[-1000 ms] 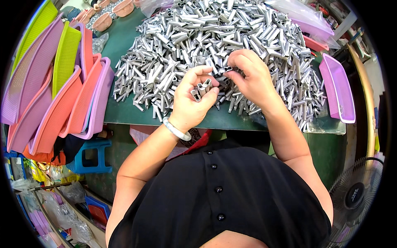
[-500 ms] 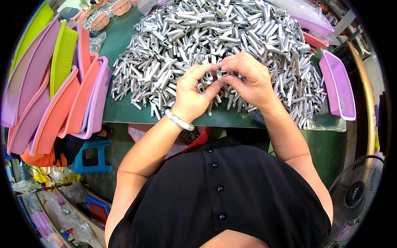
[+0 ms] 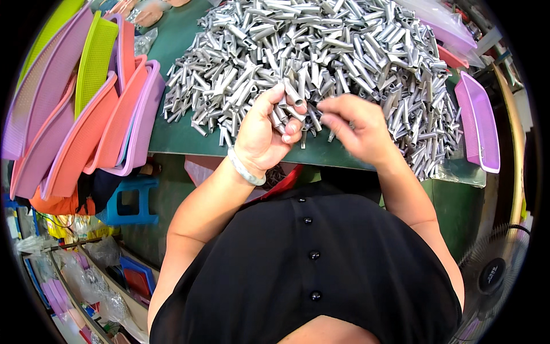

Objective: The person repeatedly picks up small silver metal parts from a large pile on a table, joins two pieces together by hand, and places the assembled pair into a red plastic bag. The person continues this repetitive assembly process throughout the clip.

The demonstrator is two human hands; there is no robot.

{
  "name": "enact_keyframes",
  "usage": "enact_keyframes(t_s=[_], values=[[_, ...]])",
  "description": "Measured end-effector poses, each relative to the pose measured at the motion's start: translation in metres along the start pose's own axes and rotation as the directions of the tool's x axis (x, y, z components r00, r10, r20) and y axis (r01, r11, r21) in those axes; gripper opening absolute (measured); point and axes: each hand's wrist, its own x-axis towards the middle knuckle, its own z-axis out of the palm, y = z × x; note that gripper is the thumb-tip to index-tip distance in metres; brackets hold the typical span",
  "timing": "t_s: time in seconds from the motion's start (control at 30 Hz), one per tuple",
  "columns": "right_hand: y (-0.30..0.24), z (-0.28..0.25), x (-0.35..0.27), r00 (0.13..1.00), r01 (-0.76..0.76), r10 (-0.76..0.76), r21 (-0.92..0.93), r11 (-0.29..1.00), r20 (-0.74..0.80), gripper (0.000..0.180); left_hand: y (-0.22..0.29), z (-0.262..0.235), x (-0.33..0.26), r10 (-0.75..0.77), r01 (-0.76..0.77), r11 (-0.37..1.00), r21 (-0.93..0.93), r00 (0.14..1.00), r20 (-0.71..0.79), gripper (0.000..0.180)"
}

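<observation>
A big heap of short silver metal tubes [image 3: 321, 46] covers most of the green table before me. My left hand [image 3: 258, 135], palm turned up and a pale bangle [image 3: 245, 167] on its wrist, is closed around a few metal tubes [image 3: 281, 114] at the heap's near edge. They poke out between thumb and fingers. To its right hovers my right hand [image 3: 364, 126], slightly blurred, its fingers curled. A gap shows between its thumb and forefinger, with nothing visible between them. The two hands are apart.
Stacked pink, purple and green plastic baskets [image 3: 97, 114] stand on the left. A purple basket [image 3: 478, 123] sits at the table's right end. Below are a blue stool [image 3: 130, 200], a red-edged bag [image 3: 283, 183] under the table edge, and a fan [image 3: 492, 275] at lower right.
My hands were together, fingertips meeting over a tube. Now they have separated: the left has turned palm up with tubes in it, and the right has drawn away to the right.
</observation>
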Motion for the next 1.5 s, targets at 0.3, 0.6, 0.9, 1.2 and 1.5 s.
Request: enact_keyframes(t_s=[0.3, 0.6, 0.9, 1.2, 1.5], values=[[-0.001, 0.039, -0.026, 0.911, 0.053, 0.132, -0.427, 0.903, 0.391, 0.027, -0.001, -0.014, -0.026, -0.107, 0.093, 0.937, -0.338, 0.994, -0.023, 0.031], [0.019, 0.057, -0.038, 0.964, 0.035, 0.076, -0.404, 0.914, 0.256, 0.016, 0.006, -0.055, -0.082, 0.047, -0.025, 0.967, 0.254, 0.996, -0.082, 0.029], [0.024, 0.059, -0.046, 0.975, 0.218, -0.223, -0.281, 0.935, 0.015, 0.018, -0.026, -0.144, -0.095, 0.318, 0.430, -0.185, 0.884, 0.877, -0.360, 0.047], [0.007, 0.048, -0.043, 0.948, 0.308, -0.313, -0.073, 0.949, -0.062, 0.023, -0.017, -0.021, -0.078, 0.249, -0.123, 0.395, 0.910, 0.968, 0.023, 0.026], [-0.005, 0.028, -0.029, 0.881, 0.460, -0.473, -0.215, 0.862, -0.011, 0.016, -0.019, -0.011, -0.047, -0.280, 0.273, 0.905, 0.325, 0.960, -0.025, 0.021]])
